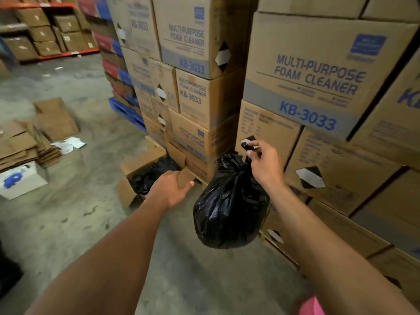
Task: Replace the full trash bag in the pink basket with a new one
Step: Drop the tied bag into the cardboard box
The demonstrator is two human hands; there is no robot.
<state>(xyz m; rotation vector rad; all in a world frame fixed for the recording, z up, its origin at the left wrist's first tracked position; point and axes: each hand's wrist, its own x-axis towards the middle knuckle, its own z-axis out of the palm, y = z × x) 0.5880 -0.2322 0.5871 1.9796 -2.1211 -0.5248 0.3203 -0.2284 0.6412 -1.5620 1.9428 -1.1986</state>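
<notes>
A full black trash bag [229, 208], tied at the top, hangs in the air from my right hand [263, 164], which is shut on its knot. My left hand [170, 189] reaches forward and grips a flap of an open cardboard box [127, 192] on the floor. That box holds black bags [154, 176]. A sliver of the pink basket [310, 306] shows at the bottom edge, under my right forearm.
Tall stacks of cardboard cartons [306, 71] on pallets stand right in front and to the right. Flattened cardboard [27, 137] and a small white box [20, 180] lie on the concrete floor at left. Shelving with boxes [45, 30] fills the far left.
</notes>
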